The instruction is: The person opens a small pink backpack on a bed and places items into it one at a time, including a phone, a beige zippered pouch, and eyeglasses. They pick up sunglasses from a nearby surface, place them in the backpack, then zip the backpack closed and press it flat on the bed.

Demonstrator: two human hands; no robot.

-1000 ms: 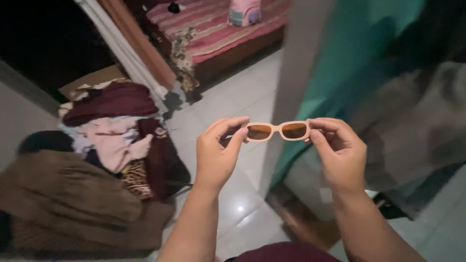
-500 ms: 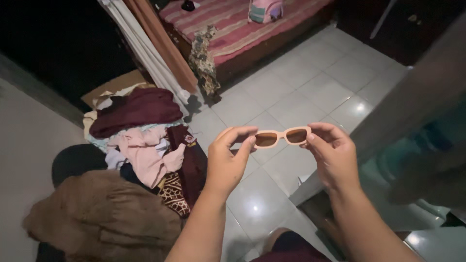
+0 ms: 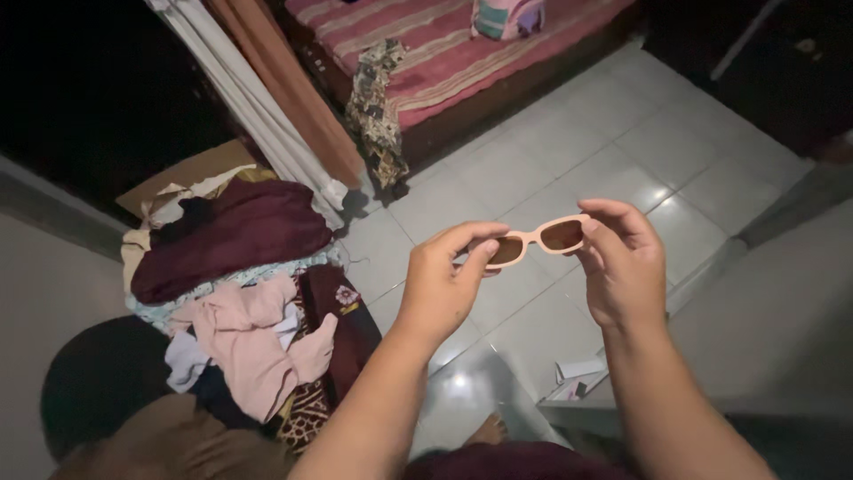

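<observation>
Two hands pinch one pair of peach-framed sunglasses above the tiled floor: left hand closed on its nine o'clock end, right hand on the three o'clock end. Heaped clothes lie toward nine o'clock.

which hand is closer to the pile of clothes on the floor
Left. The left hand grips the left end of the peach sunglasses, just right of the clothes pile. The right hand grips the other end, farther from it.
</observation>
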